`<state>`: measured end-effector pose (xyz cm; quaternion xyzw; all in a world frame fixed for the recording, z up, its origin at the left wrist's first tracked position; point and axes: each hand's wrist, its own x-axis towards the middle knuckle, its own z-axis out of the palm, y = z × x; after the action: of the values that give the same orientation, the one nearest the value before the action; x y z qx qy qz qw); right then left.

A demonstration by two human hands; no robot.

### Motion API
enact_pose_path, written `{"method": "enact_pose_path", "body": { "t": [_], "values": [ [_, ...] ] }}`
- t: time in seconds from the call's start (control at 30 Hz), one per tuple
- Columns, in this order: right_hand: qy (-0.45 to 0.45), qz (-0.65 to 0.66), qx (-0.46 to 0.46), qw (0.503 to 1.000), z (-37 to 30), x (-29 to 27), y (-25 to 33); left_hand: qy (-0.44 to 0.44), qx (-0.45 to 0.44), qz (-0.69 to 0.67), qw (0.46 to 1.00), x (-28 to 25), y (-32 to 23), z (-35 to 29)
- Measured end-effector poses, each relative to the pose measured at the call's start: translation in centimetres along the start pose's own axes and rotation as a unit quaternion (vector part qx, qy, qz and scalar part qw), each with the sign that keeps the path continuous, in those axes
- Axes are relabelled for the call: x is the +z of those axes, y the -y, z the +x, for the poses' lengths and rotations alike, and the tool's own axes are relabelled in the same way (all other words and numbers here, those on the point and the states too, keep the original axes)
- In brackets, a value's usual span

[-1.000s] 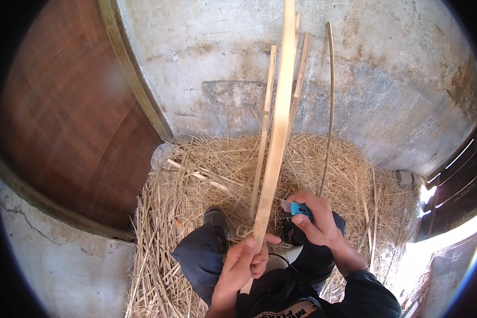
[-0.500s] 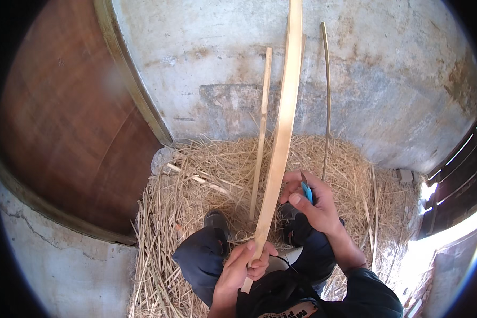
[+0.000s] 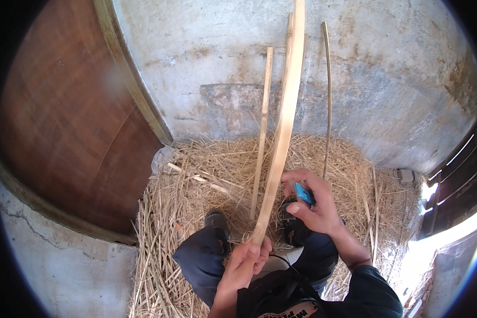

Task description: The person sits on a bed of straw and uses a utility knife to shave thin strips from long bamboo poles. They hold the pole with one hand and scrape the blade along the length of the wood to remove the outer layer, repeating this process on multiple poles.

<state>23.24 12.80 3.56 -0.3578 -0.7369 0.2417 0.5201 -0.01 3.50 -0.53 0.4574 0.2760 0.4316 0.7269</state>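
Hands: the left hand [image 3: 247,261] is closed around the lower end of the wooden strip [image 3: 283,138], thumb on top. The right hand [image 3: 320,206] is partly curled, thumb apart from the forefinger, and retains the blue knife [image 3: 304,194]; its blade cannot be made out. Whether the right fingertips touch the strip cannot be told.

Position: the strip rises from the left hand, between the legs, across the view of the wall [image 3: 387,100].

Cautions:
- Knife slip: a loose right grip could let the knife turn and cut the fingers or the right leg [image 3: 319,257] just below.
- Strip swing: holding only one end of a long strip could let it twist or knock the thinner stick [image 3: 262,127] standing behind.
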Motion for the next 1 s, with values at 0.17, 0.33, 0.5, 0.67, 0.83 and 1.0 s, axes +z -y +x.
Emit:
{"method": "enact_pose_path", "body": {
  "t": [0.17,0.33,0.5,0.67,0.83,1.0],
  "values": [
    [0.063,-0.079,-0.036,0.994,-1.2,-1.3,1.5,-0.140,0.050,0.147,0.978,1.0,-0.9,0.2],
    [0.111,-0.160,-0.076,0.978,-1.2,-0.8,3.3,-0.193,0.123,0.213,0.950,2.1,-0.8,0.6],
    [0.115,-0.176,-0.124,0.970,-1.7,-0.1,3.3,-0.203,0.122,0.211,0.948,2.0,-0.3,0.3],
    [0.094,-0.205,-0.138,0.964,-1.8,0.6,3.4,-0.206,0.089,0.266,0.937,1.6,-0.5,0.1],
    [0.084,-0.217,-0.160,0.959,-1.9,1.2,3.5,-0.201,0.084,0.287,0.933,1.9,-0.2,-0.1],
    [0.071,-0.246,-0.160,0.953,-2.3,1.5,3.4,-0.217,0.090,0.347,0.908,2.7,-1.4,-0.1]
  ]
}}
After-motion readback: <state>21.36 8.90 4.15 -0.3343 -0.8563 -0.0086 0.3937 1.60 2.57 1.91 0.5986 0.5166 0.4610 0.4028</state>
